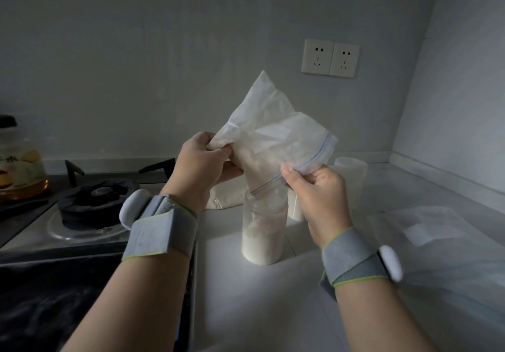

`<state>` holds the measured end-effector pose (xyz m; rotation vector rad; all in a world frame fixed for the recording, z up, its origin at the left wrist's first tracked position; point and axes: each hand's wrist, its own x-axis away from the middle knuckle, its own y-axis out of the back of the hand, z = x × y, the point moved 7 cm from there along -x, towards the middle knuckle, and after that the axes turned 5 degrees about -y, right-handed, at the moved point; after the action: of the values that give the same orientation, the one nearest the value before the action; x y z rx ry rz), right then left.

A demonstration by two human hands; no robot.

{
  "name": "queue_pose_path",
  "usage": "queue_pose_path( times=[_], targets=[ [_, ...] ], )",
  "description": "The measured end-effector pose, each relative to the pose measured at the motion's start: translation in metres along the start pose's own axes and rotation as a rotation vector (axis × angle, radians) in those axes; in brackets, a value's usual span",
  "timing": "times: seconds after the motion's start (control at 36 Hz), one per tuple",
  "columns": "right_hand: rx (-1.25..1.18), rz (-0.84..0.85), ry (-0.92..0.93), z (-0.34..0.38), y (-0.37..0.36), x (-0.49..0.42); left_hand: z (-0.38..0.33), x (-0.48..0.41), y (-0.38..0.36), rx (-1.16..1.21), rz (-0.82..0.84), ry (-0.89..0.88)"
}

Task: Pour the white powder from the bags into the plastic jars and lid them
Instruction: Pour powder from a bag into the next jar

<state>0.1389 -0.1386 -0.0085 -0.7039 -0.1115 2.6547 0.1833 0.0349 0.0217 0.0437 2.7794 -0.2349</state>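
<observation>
Risks, left to right. The stove burner [93, 204] sits just beside the pour zone, and the dark panel in front of it looks dusted white. Any spill to that side lands in the grate and is hard to clean out. Left hand [203, 165] grips the bunched closed end of the bag [270, 138], fingers [232, 172] curled tight round the plastic, holding it high so the powder slides down. Lift too fast and whatever is clumped mid-bag drops at once, puffs up and overshoots. The bag is in the air, tilted, with its zip mouth pointing down at the open neck of the jar [263, 226]. The jar stands upright on the tabletop [259, 310], under half full by my read. The mouth is far wider than the neck and only one corner sits at it. The rest of the zip edge runs off right, so powder can track along the fold and go over the rim. Nothing holds the jar, so a tug from the bag could tip it. Right hand [318, 196] pinches the zip strip between thumb and fingers [287, 172]; if that pinch slips, the mouth flops open. Further right, a second jar [351, 179] stands behind, probably lidless, and an empty bag [437, 242] lies flat on the tabletop.
</observation>
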Motion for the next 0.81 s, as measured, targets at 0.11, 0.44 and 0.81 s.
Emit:
queue_pose_path(
  times=[0.11,0.44,0.81],
  targets=[
    [0.025,0.007,0.003,-0.0002,-0.0030,0.0011,-0.0015,0.0019,-0.0028,0.033,0.008,-0.006],
    [0.036,0.024,-0.005,-0.0017,-0.0038,0.0014,-0.0021,0.0026,-0.0021,0.055,0.008,0.000],
    [-0.001,-0.019,0.017,0.0045,0.0005,0.0018,-0.0032,0.0011,-0.0006,0.030,0.018,-0.025]
  ],
)
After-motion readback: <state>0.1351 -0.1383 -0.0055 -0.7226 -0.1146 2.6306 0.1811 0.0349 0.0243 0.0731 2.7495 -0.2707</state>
